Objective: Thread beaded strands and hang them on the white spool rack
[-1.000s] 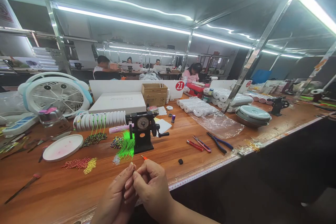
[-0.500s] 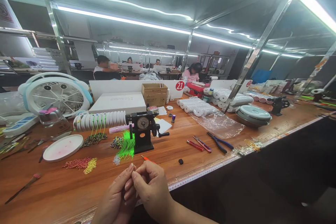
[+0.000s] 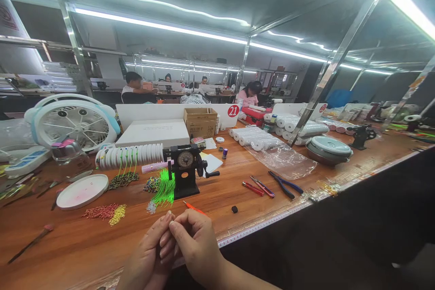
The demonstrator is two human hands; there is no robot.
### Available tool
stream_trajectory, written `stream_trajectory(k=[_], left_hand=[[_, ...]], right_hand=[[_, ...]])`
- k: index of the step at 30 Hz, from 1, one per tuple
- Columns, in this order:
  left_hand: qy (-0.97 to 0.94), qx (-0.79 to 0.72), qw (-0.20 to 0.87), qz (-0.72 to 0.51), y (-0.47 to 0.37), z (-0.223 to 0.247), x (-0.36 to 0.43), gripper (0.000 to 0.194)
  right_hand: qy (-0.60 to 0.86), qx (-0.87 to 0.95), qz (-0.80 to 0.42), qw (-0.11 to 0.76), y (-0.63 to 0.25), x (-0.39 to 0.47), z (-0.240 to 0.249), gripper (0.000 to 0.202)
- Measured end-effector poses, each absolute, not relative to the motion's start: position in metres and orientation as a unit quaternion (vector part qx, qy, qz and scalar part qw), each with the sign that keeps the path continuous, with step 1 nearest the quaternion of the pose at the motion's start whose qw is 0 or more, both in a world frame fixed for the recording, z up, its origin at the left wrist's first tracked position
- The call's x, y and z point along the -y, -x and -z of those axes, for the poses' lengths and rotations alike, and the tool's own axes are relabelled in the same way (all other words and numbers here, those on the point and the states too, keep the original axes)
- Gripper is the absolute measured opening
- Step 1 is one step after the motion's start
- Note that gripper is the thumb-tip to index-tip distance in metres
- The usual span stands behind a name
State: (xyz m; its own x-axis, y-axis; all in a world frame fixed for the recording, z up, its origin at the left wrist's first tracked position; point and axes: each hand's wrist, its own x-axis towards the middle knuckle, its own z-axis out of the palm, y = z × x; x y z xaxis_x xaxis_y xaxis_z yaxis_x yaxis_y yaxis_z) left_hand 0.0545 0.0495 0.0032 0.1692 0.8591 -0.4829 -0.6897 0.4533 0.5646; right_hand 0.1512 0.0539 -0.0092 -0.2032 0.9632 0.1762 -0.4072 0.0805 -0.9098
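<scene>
My left hand [image 3: 152,247] and my right hand [image 3: 197,240] meet over the front edge of the table, thumbs and fingertips pinched together. Whatever sits between the fingertips is too small or too hidden to name. Just behind them lies an orange pen-like tool [image 3: 194,208]. Farther back stands a black hand-crank winding machine [image 3: 185,170] with a ribbed white roll [image 3: 132,156] on its shaft. Bright green cords [image 3: 165,189] hang beside the machine. Small red pieces [image 3: 101,211] and yellow pieces [image 3: 117,215] are heaped to the left of my hands.
A white round dish [image 3: 82,191] and a fan [image 3: 76,122] stand at the left. Pliers [image 3: 285,185], a red-handled cutter [image 3: 262,186] and a small black block [image 3: 234,209] lie to the right. White wrapped rolls [image 3: 254,138] are behind. A tape measure [image 3: 265,222] runs along the edge.
Both hands stay pinched together in almost the same place, with a very slight shift of the fingers. The objects on the table have not moved.
</scene>
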Motion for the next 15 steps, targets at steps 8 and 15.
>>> stream_trajectory(k=[8, 15], left_hand=[[-0.148, -0.391, 0.746, -0.518, -0.0525, -0.0022, -0.0505, 0.032], [-0.158, -0.388, 0.744, -0.52, -0.053, 0.001, -0.0535, 0.039]], right_hand=[[0.306, 0.457, -0.63, 0.548, -0.1515, -0.0588, 0.013, 0.031], [0.314, 0.438, -0.651, 0.535, -0.1525, -0.0611, 0.0158, 0.032]])
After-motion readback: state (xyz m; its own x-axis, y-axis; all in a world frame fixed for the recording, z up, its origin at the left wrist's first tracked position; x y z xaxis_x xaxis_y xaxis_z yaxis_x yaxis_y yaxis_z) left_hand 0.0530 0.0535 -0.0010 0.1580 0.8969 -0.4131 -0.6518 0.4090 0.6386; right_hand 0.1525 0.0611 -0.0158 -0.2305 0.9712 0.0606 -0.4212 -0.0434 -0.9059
